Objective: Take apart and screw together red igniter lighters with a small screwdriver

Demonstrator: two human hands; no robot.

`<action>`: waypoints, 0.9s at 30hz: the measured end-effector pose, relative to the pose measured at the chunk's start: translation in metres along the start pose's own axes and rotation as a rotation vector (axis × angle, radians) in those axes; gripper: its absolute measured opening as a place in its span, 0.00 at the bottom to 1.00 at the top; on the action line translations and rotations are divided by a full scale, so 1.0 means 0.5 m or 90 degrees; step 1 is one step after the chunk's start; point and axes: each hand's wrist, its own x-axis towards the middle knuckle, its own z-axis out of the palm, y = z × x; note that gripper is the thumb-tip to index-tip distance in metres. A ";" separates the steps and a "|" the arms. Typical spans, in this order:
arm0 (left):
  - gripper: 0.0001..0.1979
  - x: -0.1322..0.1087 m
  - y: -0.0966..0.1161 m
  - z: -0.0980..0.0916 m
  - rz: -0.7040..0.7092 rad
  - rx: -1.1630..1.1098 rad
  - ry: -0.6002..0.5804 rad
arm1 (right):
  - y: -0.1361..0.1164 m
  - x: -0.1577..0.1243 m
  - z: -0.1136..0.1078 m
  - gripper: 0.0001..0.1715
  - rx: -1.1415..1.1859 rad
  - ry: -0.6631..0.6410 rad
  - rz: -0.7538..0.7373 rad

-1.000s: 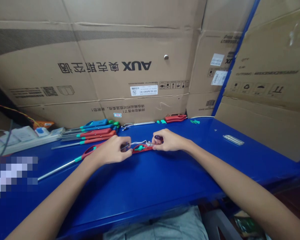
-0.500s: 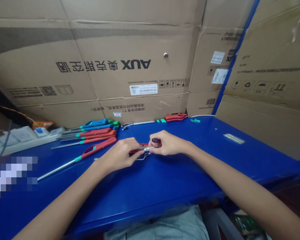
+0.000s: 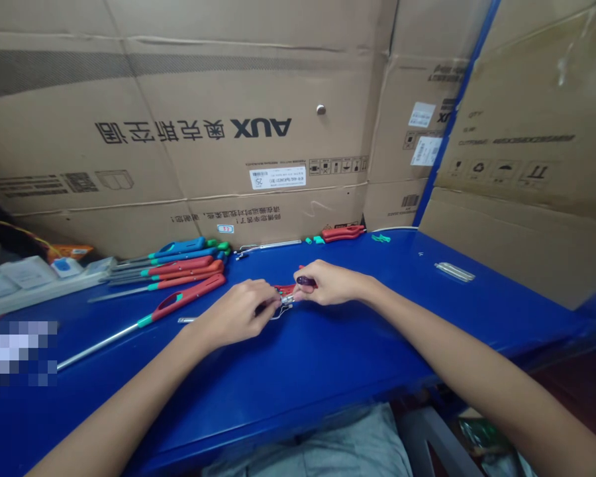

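My two hands meet at the middle of the blue table [image 3: 298, 371]. My left hand [image 3: 238, 311] is closed in a pinch on a small metal part with a thin wire [image 3: 284, 303]. My right hand [image 3: 328, 281] is closed around a red plastic handle piece [image 3: 284, 289], with a dark purple bit showing at its thumb. The two pieces touch between my fingertips. A long lighter with a red handle, green trigger and metal tube [image 3: 179, 301] lies just left of my left hand.
A pile of red and blue long lighters [image 3: 179, 262] lies at the back left. A metal tube [image 3: 271, 246], red handle shells [image 3: 342, 232] and green bits [image 3: 380, 238] lie along the back. A clear tube [image 3: 454, 271] is at right. Cardboard boxes [image 3: 258, 132] wall the table.
My left hand has drawn in toward my right hand, and the red handle piece is now mostly hidden under my fingers. The wire has slackened. The view has shifted slightly.
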 end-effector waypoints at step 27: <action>0.15 -0.006 -0.009 0.010 -0.107 -0.185 -0.012 | 0.219 -0.440 -0.119 0.19 -0.349 0.364 0.618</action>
